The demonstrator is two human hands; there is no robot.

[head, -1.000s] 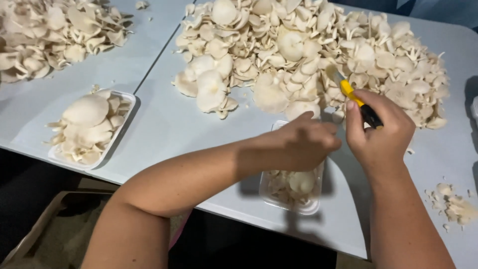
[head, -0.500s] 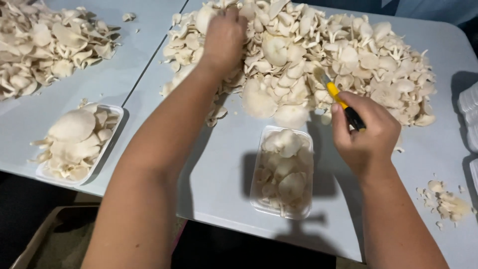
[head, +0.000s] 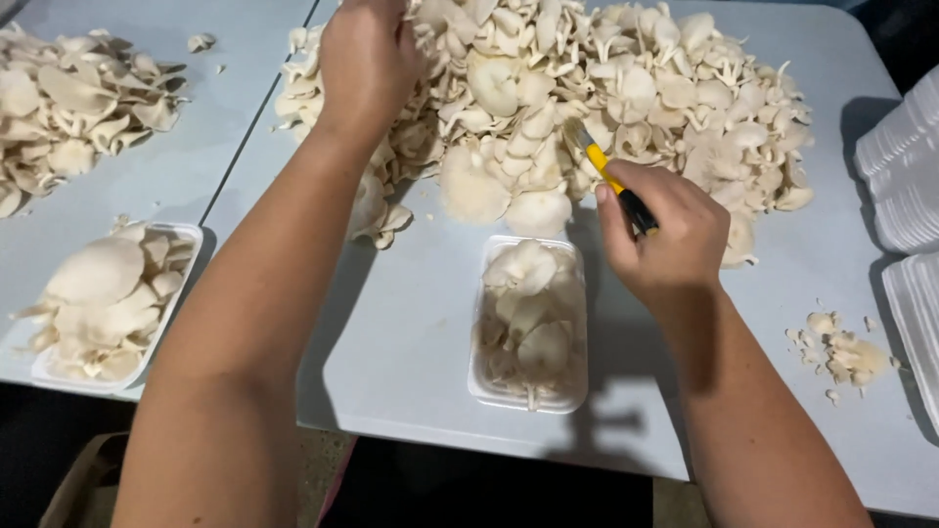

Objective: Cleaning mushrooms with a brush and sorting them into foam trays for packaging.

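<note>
mushrooms (head: 606,108) are lying heaped at twelve o'clock, light and brittle; we are curling left hand (head: 367,64) fingers into them, gripping stems gently, right hand (head: 665,235) fingers clamping a yellow knife (head: 611,186).

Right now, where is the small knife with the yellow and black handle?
The yellow-and-black-handled knife is in the right hand, right of centre in the head view, its tip at the big pile of white oyster mushrooms, just above the half-filled white foam tray.
</note>
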